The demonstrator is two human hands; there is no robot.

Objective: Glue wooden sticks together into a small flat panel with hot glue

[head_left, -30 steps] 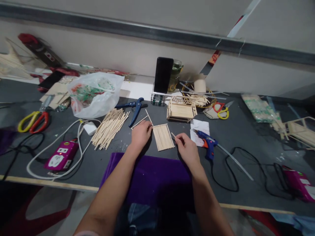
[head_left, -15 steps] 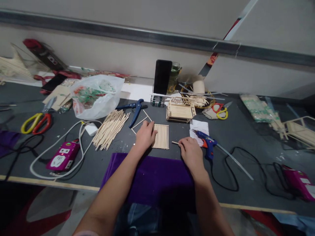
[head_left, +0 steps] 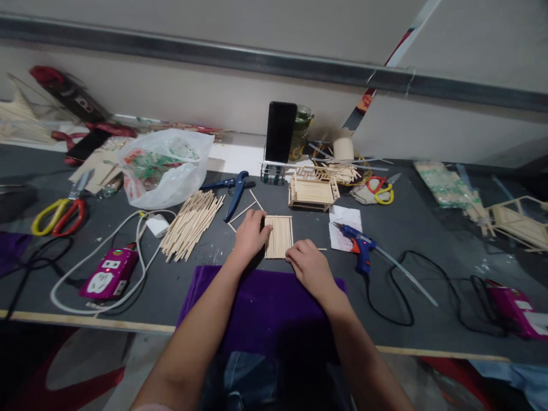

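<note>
Working just past a purple cloth (head_left: 265, 308) at the edge of the counter (head_left: 406, 228): right hand (head_left: 309, 264), fingers bunched, touches the near right corner of a flat stick panel (head_left: 278, 238); left hand (head_left: 250, 237), half curled, sits at its left edge. Can't tell if either pinches anything. Step looks like squaring up the panel; next move calls for light, even pressure, edges kept flush. Loose stick (head_left: 322, 249) just right of right hand, glue gun (head_left: 362, 245) farther right, small stick box (head_left: 312, 194) beyond.

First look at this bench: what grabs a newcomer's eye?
Probably the small stick panel at the centre, with the left hand at its left edge and the right hand at its lower right corner. Next, the bright purple cloth nearer the wearer, and the blue glue gun to the right.
</note>
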